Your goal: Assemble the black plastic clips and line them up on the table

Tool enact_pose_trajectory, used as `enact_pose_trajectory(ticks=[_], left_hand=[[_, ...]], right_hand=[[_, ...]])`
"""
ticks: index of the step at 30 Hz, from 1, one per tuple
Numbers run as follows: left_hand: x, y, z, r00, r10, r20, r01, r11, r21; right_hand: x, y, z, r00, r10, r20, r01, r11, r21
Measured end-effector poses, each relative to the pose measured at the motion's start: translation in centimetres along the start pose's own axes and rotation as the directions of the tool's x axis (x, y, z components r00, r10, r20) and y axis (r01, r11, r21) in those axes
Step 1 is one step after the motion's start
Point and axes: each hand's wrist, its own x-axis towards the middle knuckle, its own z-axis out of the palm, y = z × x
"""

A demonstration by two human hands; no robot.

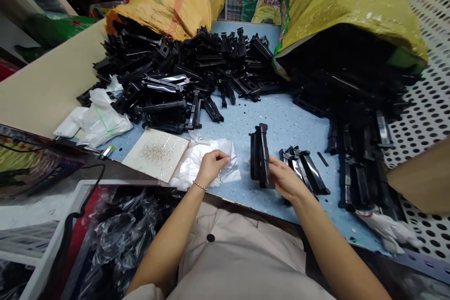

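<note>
My right hand (283, 178) is closed around black plastic parts (260, 154), which stand upright over the blue tabletop; I cannot tell how many are in the grip. My left hand (213, 166) pinches at the edge of a clear plastic bag (207, 154) lying flat at the table's front edge. Whether its fingertips hold the film or something small cannot be made out. Just left of the bag is a pale square board (156, 153) with tiny brown bits scattered on it. Several more black parts (305, 168) lie side by side to the right of my right hand.
A heap of black parts (197, 70) spreads across the back, below an orange sack (179, 0). A yellow sack (351, 4) spills more parts at right. Crumpled plastic bags (101, 119) lie at left. A white-rimmed crate (80, 187) with clear bags stands below, front left.
</note>
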Motion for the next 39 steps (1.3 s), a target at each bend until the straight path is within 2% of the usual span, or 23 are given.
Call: enact_pose_trajectory(ticks=[3,5,8,17,24,29,31,32,34,35,37,39], left_hand=[[-0.3,0.1,-0.4,0.999,-0.037,-0.024,0.031,0.978,-0.208],[-0.4,0.1,-0.1,0.998,-0.049,-0.037,0.035,0.952,-0.304],[-0.5,-0.3,-0.2,0.998,-0.042,-0.039,0.027,0.944,-0.329],[-1.5,-0.7,-1.9,0.992,-0.122,-0.021,0.098,0.876,-0.473],[-2.0,0.0,-1.5,0.998,-0.068,-0.014,0.059,0.935,-0.351],[-2.1,-0.3,-2.1,0.985,-0.162,-0.05,0.111,0.839,-0.532],[-2.3,-0.6,-2.6,0.98,-0.162,-0.119,0.071,0.833,-0.548],[-2.5,-0.6,-2.9,0.977,-0.132,-0.168,0.028,0.857,-0.514],[-3.1,-0.7,-3.3,0.974,0.006,-0.227,-0.083,0.941,-0.329],[-3.4,-0.6,-3.4,0.972,0.095,-0.215,-0.138,0.971,-0.196],[-4.1,-0.3,-3.4,0.967,0.223,-0.123,-0.219,0.975,0.04],[-4.5,0.0,-3.1,0.968,0.246,-0.043,-0.238,0.961,0.144]], right_hand=[[1.9,0.1,2.2,0.986,0.1,0.13,-0.125,0.972,0.201],[3.1,0.3,3.4,0.967,0.139,0.214,-0.187,0.956,0.224],[4.4,0.8,4.1,0.946,0.161,0.28,-0.225,0.951,0.213],[4.0,1.7,2.9,0.968,0.162,0.192,-0.213,0.935,0.285],[4.3,1.8,3.5,0.952,0.14,0.274,-0.205,0.953,0.223],[4.0,2.0,3.6,0.95,0.113,0.29,-0.18,0.96,0.213],[3.8,2.1,3.4,0.963,0.104,0.249,-0.157,0.966,0.204],[3.6,2.1,3.3,0.972,0.094,0.216,-0.137,0.971,0.194],[3.2,2.1,2.8,0.985,0.081,0.155,-0.106,0.981,0.163],[2.9,2.0,2.5,0.988,0.079,0.13,-0.098,0.984,0.146],[2.0,1.6,2.1,0.994,0.071,0.087,-0.081,0.989,0.124],[0.5,1.0,1.7,0.996,0.063,0.068,-0.073,0.986,0.151]])
